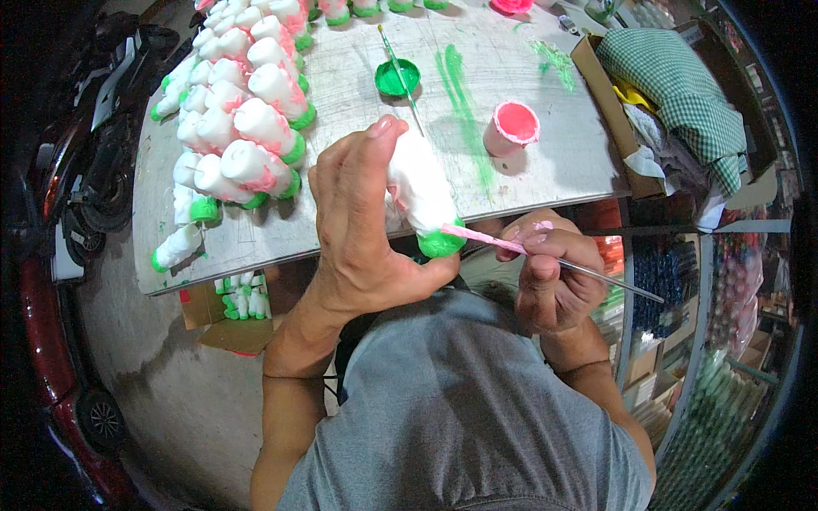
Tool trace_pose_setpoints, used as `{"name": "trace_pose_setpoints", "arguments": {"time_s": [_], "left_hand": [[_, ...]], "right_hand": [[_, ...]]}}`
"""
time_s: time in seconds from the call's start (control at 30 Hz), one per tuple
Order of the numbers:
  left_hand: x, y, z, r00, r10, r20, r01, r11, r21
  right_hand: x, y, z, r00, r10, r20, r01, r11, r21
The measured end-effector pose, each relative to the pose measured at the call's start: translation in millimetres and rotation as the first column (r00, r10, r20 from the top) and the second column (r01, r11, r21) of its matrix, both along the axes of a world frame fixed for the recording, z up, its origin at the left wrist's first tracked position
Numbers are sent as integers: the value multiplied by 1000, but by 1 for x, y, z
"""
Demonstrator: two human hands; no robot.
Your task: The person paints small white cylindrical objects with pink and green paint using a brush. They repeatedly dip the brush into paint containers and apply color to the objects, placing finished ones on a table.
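My left hand (362, 230) is closed around a white candle (417, 183) with a green-painted base, held tilted over the table's front edge with its base toward me. Between the thumb and fingers of my right hand (558, 268) is a thin paintbrush (596, 275). Pink paint coats the brush's front end, and its tip touches the candle just by the green band. A tub of pink paint (511, 128) stands on the table beyond my right hand. Farther off, a small green paint dish (397, 78) has another brush (388, 47) lying across it.
Many white candles (247, 119) with pink marks and green bases crowd the table's left side. At right lies an open cardboard box (605, 111) with a green checked cloth (682, 94). A box of similar candles (243, 298) sits below the table; shelves (673, 298) line the right.
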State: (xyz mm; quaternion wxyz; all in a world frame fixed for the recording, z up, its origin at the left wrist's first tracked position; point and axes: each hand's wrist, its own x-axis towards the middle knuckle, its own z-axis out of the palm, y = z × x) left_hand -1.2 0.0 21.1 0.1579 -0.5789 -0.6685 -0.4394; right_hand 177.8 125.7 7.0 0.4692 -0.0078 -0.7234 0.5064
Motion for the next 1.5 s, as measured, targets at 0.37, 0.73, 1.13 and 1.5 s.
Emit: {"name": "trace_pose_setpoints", "arguments": {"time_s": [0.37, 0.73, 1.13, 1.5], "left_hand": [[0, 3, -8, 997, -33, 63, 29, 997, 72], [3, 3, -8, 999, -17, 41, 15, 998, 59], [5, 6, -8, 999, -20, 46, 17, 998, 64], [6, 7, -10, 999, 1, 49, -5, 998, 69]], "right_hand": [[0, 1, 2, 999, -18, 28, 16, 998, 59], [-1, 0, 11, 994, -69, 89, 57, 990, 127], [2, 2, 3, 984, -165, 64, 150, 970, 193], [3, 4, 4, 986, -162, 49, 147, 963, 224]]}}
